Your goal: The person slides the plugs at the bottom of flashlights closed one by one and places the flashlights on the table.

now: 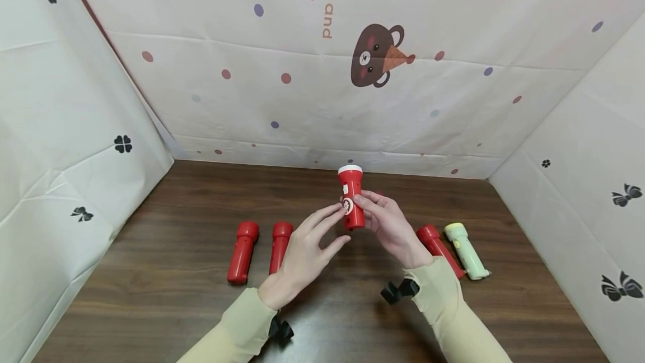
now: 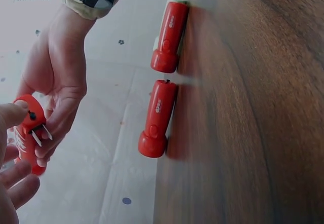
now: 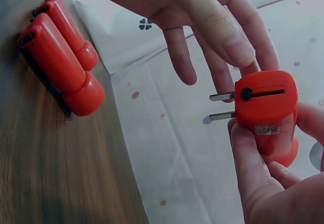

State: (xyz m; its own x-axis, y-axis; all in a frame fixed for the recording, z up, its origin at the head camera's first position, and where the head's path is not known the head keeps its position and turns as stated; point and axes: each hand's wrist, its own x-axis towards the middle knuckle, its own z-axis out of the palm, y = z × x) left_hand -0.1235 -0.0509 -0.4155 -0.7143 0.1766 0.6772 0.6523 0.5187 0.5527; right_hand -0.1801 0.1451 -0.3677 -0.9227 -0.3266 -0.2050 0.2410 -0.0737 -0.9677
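"Where is the white-rimmed red flashlight (image 1: 351, 181)?"

"Above the desk (image 1: 171, 296), seen against its far edge. The fingers of the right hand (image 1: 390, 231) pinch its body."

"And the left hand (image 1: 306, 251)?"

"Fingers spread wide, tips right by the barrel; I can't tell whether they touch."

"Any labels on it?"

"A round white emblem (image 1: 348, 206) and a small white sticker (image 1: 345, 189), neither readable. Two metal prongs (image 3: 223, 116) stick out near a silvery label (image 3: 267, 130), also illegible."

"Around it?"

"Two red flashlights (image 1: 243, 254) lie toward the desk's left edge; another red flashlight (image 1: 437, 245) and a pale green flashlight (image 1: 467, 254) sit side by side toward the right edge."

"Readable words?"

"'own and' and 'life', on the backdrop (image 1: 252, 99) beyond the far edge."
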